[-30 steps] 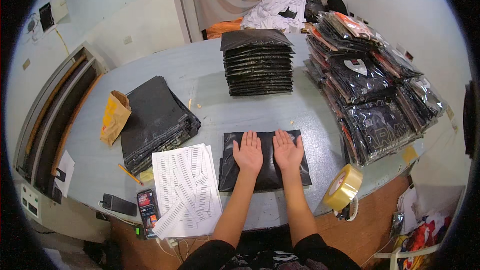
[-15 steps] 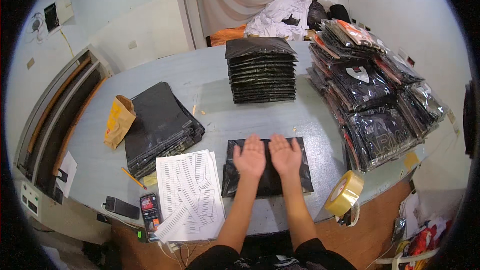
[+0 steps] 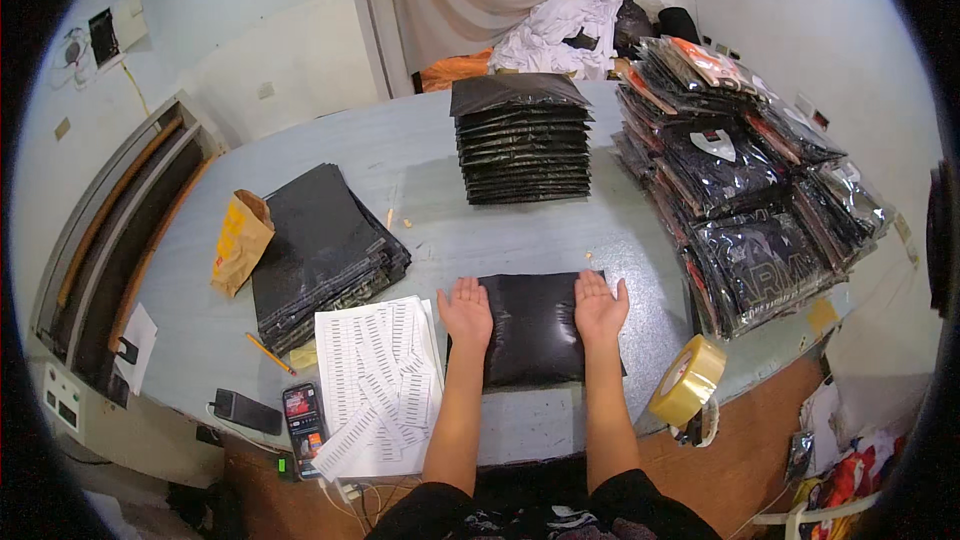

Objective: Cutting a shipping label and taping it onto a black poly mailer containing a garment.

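A black plastic mailer bag (image 3: 533, 328) lies flat before me near the table's front edge, its middle puffed up and shiny. My left hand (image 3: 467, 311) rests palm up along its left side, fingers stretched out and thumb pointing outward. On the opposite side my right hand (image 3: 600, 309) lies the same way, also open. Both hands touch the bag with their inner edges and hold nothing. Parts of the bag's side edges are hidden under the hands and wrists.
Behind the bag stands a tall stack of filled black mailers (image 3: 522, 145). Flat black bags (image 3: 315, 240), a brown paper bag (image 3: 240, 245), label sheets (image 3: 385, 390), a pencil (image 3: 270, 353) and a phone (image 3: 304, 430) lie left. Clear-wrapped garments (image 3: 770, 260) and a tape roll (image 3: 690, 380) are right.
My hands have slid apart from the middle of the mailer to its left and right sides. The bag's middle is now uncovered and looks puffed up.
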A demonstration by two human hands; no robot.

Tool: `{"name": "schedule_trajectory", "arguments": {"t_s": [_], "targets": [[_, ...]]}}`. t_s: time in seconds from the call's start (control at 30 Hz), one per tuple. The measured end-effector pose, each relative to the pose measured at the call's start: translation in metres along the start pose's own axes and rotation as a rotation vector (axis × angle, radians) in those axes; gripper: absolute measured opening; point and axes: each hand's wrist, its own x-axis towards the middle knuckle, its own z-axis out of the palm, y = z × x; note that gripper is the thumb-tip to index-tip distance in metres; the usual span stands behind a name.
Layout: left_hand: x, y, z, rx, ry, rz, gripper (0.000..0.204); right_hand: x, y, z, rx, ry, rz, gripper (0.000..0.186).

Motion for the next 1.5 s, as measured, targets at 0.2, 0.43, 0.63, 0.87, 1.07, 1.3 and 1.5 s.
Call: {"name": "schedule_trajectory", "arguments": {"t_s": [0.2, 0.43, 0.63, 0.87, 1.07, 1.3, 1.5], "targets": [[-0.017, 0.026, -0.012, 1.366, -0.187, 0.452, 0.055, -0.016, -0.028, -0.013, -1.115, 0.120, -0.697, 0.036], [-0.067, 0.052, 0.011, 2.171, 0.132, 0.170, 0.048, -0.074, -0.045, 0.029, -2.204, 0.361, -0.252, 0.046], [-0.069, 0.067, 0.012, 2.152, 0.166, 0.017, 0.049, -0.076, -0.048, 0.024, -2.335, 0.439, -0.158, 0.049], [-0.067, 0.060, 0.005, 2.196, 0.118, 0.074, 0.051, -0.074, -0.045, 0.011, -2.336, 0.414, -0.165, 0.042], [-0.057, 0.052, 0.006, 2.240, 0.108, 0.088, 0.054, -0.076, -0.039, 0.006, -2.334, 0.357, -0.389, 0.039], [-0.064, 0.050, 0.011, 2.224, 0.124, 0.061, 0.053, -0.081, -0.032, 0.007, -2.342, 0.365, -0.428, 0.034], [-0.069, 0.047, 0.008, 2.258, 0.144, 0.128, 0.050, -0.084, -0.031, 0.007, -2.369, 0.360, -0.439, 0.032]]}}
